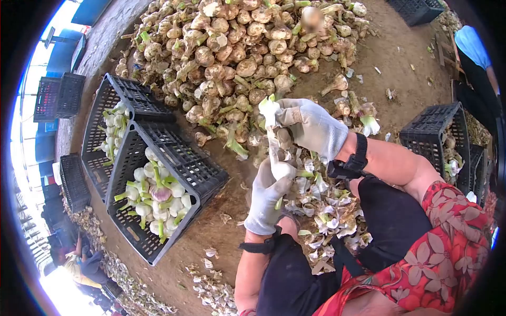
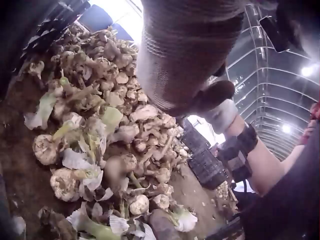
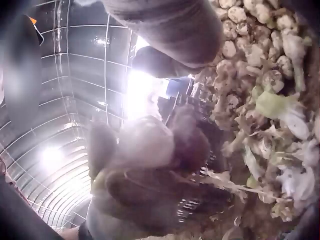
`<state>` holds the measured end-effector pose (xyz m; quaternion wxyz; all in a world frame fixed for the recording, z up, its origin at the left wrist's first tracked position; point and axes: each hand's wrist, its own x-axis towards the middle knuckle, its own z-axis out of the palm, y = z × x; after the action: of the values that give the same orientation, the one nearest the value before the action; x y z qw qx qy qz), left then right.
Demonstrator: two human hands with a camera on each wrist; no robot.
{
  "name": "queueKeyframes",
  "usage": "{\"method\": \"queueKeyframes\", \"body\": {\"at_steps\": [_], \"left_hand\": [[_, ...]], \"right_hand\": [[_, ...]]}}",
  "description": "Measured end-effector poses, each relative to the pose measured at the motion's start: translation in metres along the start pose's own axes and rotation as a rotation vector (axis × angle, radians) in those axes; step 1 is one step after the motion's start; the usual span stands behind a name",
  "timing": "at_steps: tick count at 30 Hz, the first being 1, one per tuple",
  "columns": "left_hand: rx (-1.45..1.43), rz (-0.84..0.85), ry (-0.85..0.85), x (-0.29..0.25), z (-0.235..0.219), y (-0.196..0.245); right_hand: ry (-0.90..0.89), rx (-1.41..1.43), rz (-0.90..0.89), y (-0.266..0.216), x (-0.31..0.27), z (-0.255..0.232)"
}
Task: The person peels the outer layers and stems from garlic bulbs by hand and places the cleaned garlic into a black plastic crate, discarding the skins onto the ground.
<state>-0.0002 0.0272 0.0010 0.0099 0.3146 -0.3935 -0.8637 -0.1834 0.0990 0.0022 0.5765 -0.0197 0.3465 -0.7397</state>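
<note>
In the head view, my gloved left hand (image 1: pixel 268 203) grips a white garlic bulb (image 1: pixel 283 169) whose green stem juts to the right. Just above it, my gloved right hand (image 1: pixel 313 126) pinches a pale green-white leaf piece (image 1: pixel 270 109); a whitish strip stretches between this piece and the bulb. The right wrist view shows the bulb (image 3: pixel 145 142) between the fingers of the left hand (image 3: pixel 135 205), below the right hand's large blurred fingers (image 3: pixel 170 25). In the left wrist view the left hand (image 2: pixel 190 55) hides the bulb.
A heap of unpeeled garlic (image 1: pixel 232 47) lies beyond the hands. Black crates (image 1: pixel 182 158) with white bulbs (image 1: pixel 158 195) stand at the left, another crate (image 1: pixel 429 129) at the right. Loose skins (image 1: pixel 327 216) cover the ground between the legs. Another person (image 1: pixel 477 68) is at the right edge.
</note>
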Motion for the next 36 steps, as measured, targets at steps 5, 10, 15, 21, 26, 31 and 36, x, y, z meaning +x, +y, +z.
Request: {"method": "queueKeyframes", "body": {"at_steps": [5,10,15,21,26,31,36], "left_hand": [[0.215,-0.139,0.095,0.005,0.003,0.001],[0.554,0.005,0.224,0.009,0.002,-0.006],[1.223,0.428,0.334,0.005,-0.018,-0.029],[0.995,0.327,0.403,0.007,-0.031,-0.040],[0.751,0.019,0.266,0.004,-0.024,-0.041],[0.118,-0.186,0.064,-0.006,-0.005,-0.007],[0.850,0.233,0.165,0.005,-0.013,-0.027]], "right_hand": [[-0.112,-0.023,-0.022,-0.004,-0.016,0.021],[-0.104,0.020,-0.114,-0.018,-0.015,0.024],[-0.150,0.113,-0.257,-0.052,-0.009,0.004],[-0.256,-1.561,-0.316,-0.036,-0.026,-0.002],[-0.326,-1.494,-0.452,0.023,-0.030,-0.011],[-0.332,-1.414,-0.468,0.032,-0.031,-0.008],[0.068,-0.964,-0.137,0.039,-0.019,-0.024]]}}
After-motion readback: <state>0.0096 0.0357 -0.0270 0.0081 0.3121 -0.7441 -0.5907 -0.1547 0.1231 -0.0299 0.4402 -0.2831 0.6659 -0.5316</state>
